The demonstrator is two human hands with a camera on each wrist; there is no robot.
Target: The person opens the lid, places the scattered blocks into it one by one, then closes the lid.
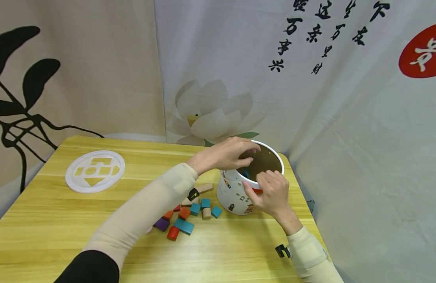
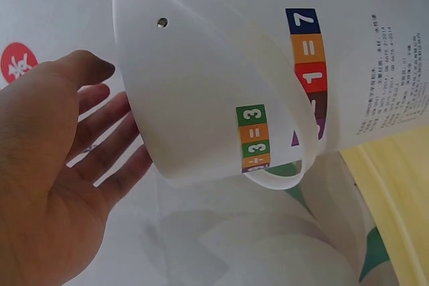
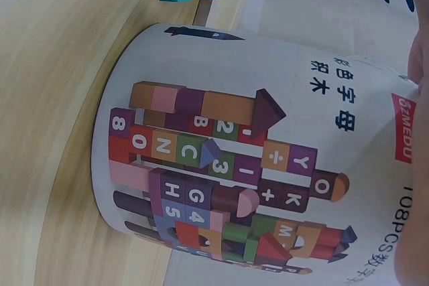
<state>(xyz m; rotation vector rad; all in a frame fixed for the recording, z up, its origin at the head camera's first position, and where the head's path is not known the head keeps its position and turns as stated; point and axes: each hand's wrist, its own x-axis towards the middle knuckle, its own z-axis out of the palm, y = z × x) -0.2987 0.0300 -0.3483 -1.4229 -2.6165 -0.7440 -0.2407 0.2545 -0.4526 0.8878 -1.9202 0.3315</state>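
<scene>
A white block bucket (image 1: 232,194) printed with toy-block pictures stands at the right side of the table, its mouth facing up. My right hand (image 1: 272,192) grips the near rim, fingers over the edge and thumb along the outside. Over the mouth from the left reaches my left hand (image 1: 232,153), its fingers loosely bent and parted, with nothing seen between them. In the left wrist view the left fingertips pass behind the bucket's rim (image 2: 137,105). A small blue piece (image 1: 245,173) shows inside; the rest of the inside is hidden.
Several coloured wooden blocks (image 1: 184,226) lie left of the bucket, partly under the left forearm. At the table's far left rests a white round plate (image 1: 70,173) with cut-out shapes. A printed cloth (image 1: 211,59) hangs behind the wooden table (image 1: 204,259).
</scene>
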